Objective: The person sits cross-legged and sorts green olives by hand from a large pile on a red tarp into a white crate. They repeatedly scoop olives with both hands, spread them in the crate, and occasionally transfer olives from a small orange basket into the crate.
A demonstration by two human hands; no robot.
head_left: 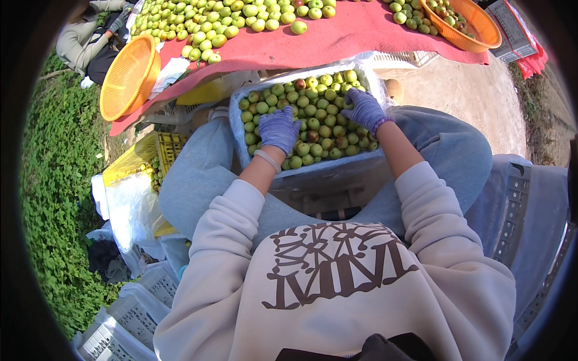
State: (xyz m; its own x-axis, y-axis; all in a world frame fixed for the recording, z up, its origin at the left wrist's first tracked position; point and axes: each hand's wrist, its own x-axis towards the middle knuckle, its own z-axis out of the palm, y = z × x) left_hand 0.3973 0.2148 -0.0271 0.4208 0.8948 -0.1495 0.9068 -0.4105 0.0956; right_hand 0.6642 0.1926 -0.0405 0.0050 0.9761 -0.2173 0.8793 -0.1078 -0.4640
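Observation:
A crate lined with pale plastic stands between my knees, filled with small round green fruits that look like jujubes, some blushed reddish brown. Both my hands wear purple knitted gloves. My left hand rests on the fruits at the crate's left side, thumb apart from the fingers and nothing visibly held. Toward the right far corner, my right hand reaches over the fruits with fingers and thumb apart. Its fingertips touch the fruits there; the undersides of both hands are hidden.
Ahead, a red cloth carries a heap of green fruits. Orange baskets stand left and right. A yellow crate sits by my left knee, grey crates behind it. Another person sits at the far left.

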